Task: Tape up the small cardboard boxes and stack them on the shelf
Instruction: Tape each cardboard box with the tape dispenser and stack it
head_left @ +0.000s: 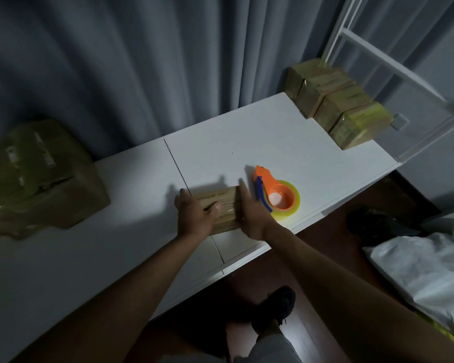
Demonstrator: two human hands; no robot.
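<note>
On table (247, 132), left hand (194, 216) and right hand (249, 213), fingers straight, press one small cardboard box (220, 203); one tape dispenser (275, 195) beside; four taped boxes (336, 103) far right.

Both hands, left (194, 216) and right (249, 213), pressed small box (220, 203) sides near table (247, 142) front edge; tape dispenser (275, 195) just beside.
</note>
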